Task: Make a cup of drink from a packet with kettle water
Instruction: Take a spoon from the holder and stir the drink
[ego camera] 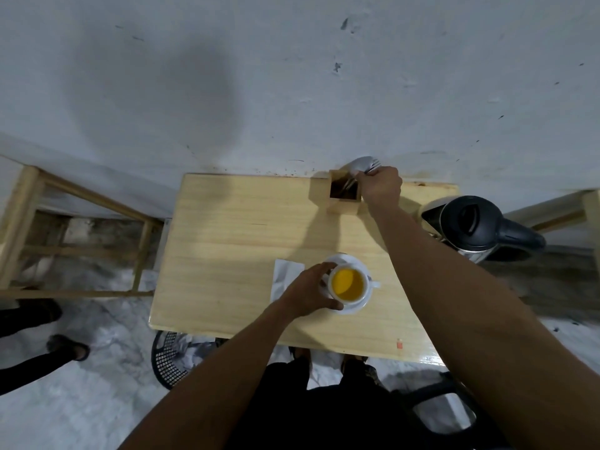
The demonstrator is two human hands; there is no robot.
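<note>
Head view looks down: my right hand [381,185] is at the far edge of the table [227,228], fingers closed round cutlery handles [363,165] standing upright in the wooden holder [344,198]. My left hand [308,292] grips the side of the cup [349,284], full of yellow drink, on its saucer [355,307]. So the cup sits near me, well apart from the right hand. Kettle [470,222] waits at the right.

Cutlery [363,164] handles inside holder [344,207]
</note>
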